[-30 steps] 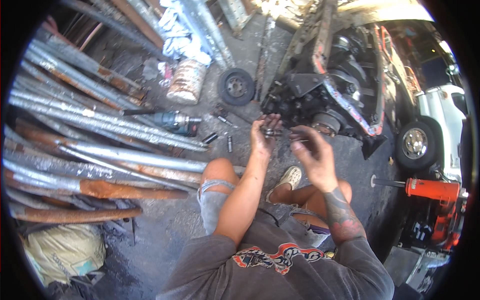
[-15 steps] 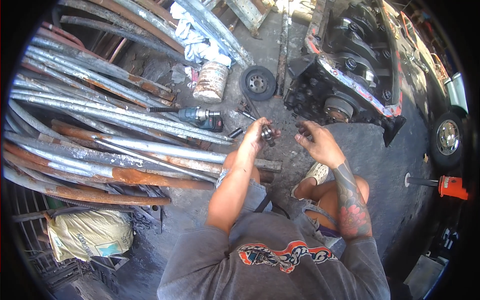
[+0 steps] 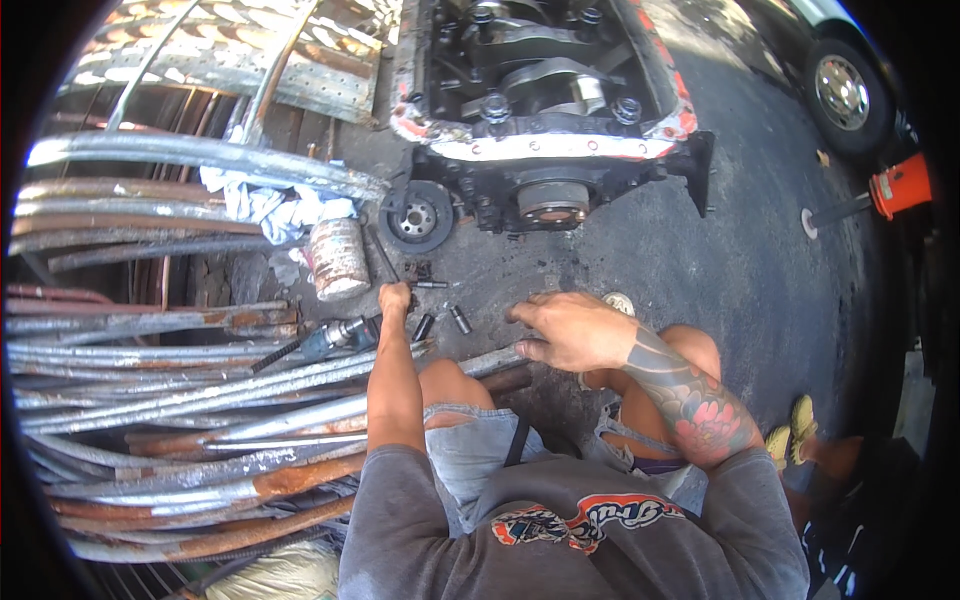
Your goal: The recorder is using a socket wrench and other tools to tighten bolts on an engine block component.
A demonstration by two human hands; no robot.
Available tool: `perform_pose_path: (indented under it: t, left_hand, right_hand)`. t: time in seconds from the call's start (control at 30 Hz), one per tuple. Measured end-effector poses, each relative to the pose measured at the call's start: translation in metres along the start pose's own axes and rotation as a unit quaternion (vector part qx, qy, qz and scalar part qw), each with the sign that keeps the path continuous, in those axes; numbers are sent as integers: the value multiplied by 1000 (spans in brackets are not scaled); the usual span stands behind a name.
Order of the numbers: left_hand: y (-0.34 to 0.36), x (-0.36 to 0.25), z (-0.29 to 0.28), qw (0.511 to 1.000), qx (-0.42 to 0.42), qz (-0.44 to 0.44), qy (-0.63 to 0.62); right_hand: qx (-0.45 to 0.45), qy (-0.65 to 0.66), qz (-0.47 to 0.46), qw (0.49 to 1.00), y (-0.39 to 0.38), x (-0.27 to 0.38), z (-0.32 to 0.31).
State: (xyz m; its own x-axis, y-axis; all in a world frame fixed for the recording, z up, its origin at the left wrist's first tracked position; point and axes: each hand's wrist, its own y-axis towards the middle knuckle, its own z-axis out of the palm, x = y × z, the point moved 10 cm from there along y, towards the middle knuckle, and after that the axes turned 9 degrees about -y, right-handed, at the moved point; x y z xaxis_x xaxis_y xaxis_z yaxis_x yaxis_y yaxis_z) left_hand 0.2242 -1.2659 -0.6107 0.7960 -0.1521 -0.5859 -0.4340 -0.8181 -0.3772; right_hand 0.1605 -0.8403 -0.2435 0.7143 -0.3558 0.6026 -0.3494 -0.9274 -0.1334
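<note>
My left hand is closed at the near end of a long dark metal bar, which slants up toward a round black pulley. A short metal rod like a socket extension lies just right of that hand. Below it on the ground are a dark socket and a shinier socket. My right hand hovers to the right of the sockets, palm down, fingers loosely apart and holding nothing.
An engine block with its crankshaft exposed stands ahead. On the left are a cordless power tool, a rusty can, cloths and stacked metal pipes. At far right are a wheel, an orange jack-like object and another person's feet.
My view has swung right. The small metal part has left my left hand, and a second socket now lies on the ground. That hand has reached forward and left onto the bar.
</note>
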Motion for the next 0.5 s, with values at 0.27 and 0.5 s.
perform_pose_path:
  t: [0.27,0.5]
  left_hand:
    - [-41,-10,98,986,55,30,152]
    - [-64,-15,93,953,260,-62,-142]
  right_hand:
    - [-2,3,84,996,-26,-63,0]
    - [44,1,57,997,-10,-51,9]
